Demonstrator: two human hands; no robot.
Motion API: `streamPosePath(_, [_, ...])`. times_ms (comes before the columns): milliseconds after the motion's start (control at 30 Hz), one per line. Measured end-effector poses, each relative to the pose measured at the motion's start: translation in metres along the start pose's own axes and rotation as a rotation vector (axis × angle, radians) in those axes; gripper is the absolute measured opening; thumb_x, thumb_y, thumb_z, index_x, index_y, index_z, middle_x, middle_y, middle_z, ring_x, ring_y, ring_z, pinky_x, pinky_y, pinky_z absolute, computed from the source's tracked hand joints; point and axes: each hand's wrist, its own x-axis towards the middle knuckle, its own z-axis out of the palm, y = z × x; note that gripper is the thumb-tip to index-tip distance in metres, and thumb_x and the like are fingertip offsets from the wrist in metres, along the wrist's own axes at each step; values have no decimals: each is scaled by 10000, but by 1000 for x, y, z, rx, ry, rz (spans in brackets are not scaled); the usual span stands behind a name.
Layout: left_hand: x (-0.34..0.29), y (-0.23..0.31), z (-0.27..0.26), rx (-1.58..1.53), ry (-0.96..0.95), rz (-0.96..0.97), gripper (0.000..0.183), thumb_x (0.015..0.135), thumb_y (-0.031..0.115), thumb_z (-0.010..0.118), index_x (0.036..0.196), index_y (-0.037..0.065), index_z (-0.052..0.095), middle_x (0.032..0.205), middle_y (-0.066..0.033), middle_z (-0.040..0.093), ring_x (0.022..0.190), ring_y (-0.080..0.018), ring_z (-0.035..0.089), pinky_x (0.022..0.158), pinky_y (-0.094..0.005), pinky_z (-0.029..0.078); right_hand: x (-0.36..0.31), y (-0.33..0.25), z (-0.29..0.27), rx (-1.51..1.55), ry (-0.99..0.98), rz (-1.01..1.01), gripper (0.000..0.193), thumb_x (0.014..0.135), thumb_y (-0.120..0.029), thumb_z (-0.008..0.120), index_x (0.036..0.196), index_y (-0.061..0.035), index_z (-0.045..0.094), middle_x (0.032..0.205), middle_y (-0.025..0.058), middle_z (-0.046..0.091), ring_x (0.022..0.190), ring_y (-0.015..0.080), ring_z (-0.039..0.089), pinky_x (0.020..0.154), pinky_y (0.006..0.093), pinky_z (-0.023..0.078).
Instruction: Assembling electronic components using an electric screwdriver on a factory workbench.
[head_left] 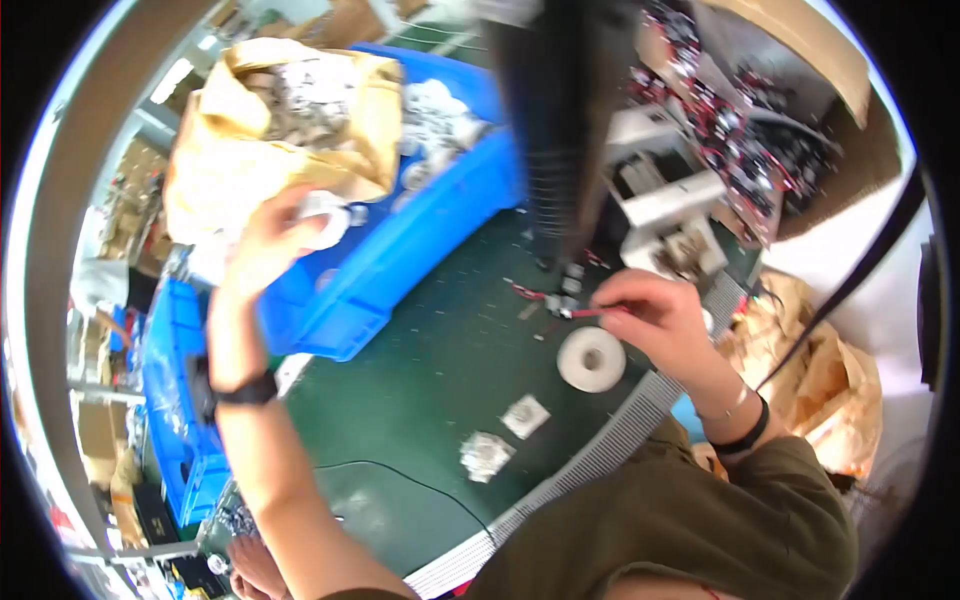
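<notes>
Cluttered workshop, seen tilted; dark green work mat (440, 350) covers the bench, a ribbed grey strip (600, 440) along its near edge

Large blue plastic bin (400, 270) sits on the mat's far left side. A crumpled tan paper bag (240, 130) is stuffed into it, along with a heap of small pale parts (440, 115). A second blue bin (175, 400) stands lower left, off the mat

Dark blurred upright object (560, 120) at top centre; too smeared to identify. White machine fixture (665, 200) to its right, red and black wiring (740, 130) piled beyond

Left hand (265, 240) is raised over the bin rim, fingers curled closed around a small white part (325, 215); black band on that wrist

Right hand (655, 315) is low over the mat, well apart from the left, thumb and forefinger pinched on a thin red wire lead (590, 312) that ends in a small connector (560, 303)

White tape roll (591, 359) lies flat on the mat just below the right hand. Two small crumpled silvery packets (525, 415) (486, 455) lie nearer the mat's edge. A thin black cable (400, 475) trails across the mat
</notes>
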Motion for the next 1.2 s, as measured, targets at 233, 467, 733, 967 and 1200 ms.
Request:
streamPosePath(233, [-102, 114, 141, -141, -68, 306, 559, 679, 234, 719, 1157, -2, 551, 1034, -132, 603, 864, -213, 638, 656, -300, 523, -20, -11, -31, 333, 76, 152, 297, 839, 11, 559, 1133, 35, 520, 1103, 126, 585, 838, 162, 626, 771, 283, 533])
streamPosePath(467, [-100, 104, 261, 192, 313, 518, 529, 649, 292, 743, 1091, 39, 601, 971, -90, 566, 811, -279, 596, 634, -350, 511, -43, -2, -31, 280, 67, 90, 276, 793, 51, 608, 1064, 23, 565, 1004, 92, 618, 797, 115, 610, 728, 249, 522])
streamPosePath(733, [-105, 96, 265, -162, 252, 458, 826, 604, 190, 800, 1291, 31, 369, 1115, -142, 515, 1048, -314, 509, 861, -397, 430, -31, 6, -20, -230, -140, -39, 284, 784, -31, 657, 1059, -16, 586, 884, 38, 603, 788, 111, 585, 692, 246, 499])
streamPosePath(967, [-105, 97, 272, -178, 367, 428, 723, 598, 181, 802, 1205, 41, 433, 1095, -138, 517, 981, -317, 526, 824, -397, 438, -19, 3, -17, -547, -236, -147, 244, 743, -42, 677, 975, -44, 601, 888, 65, 598, 736, 161, 587, 660, 280, 494])
streamPosePath(1200, [-96, 87, 260, -238, 186, 561, 702, 607, 161, 795, 1201, 45, 438, 1124, -141, 506, 1059, -330, 492, 865, -411, 423, -7, 0, -21, -782, -486, -431, 228, 734, -38, 666, 945, -76, 589, 946, 62, 583, 838, 238, 590, 695, 326, 502])
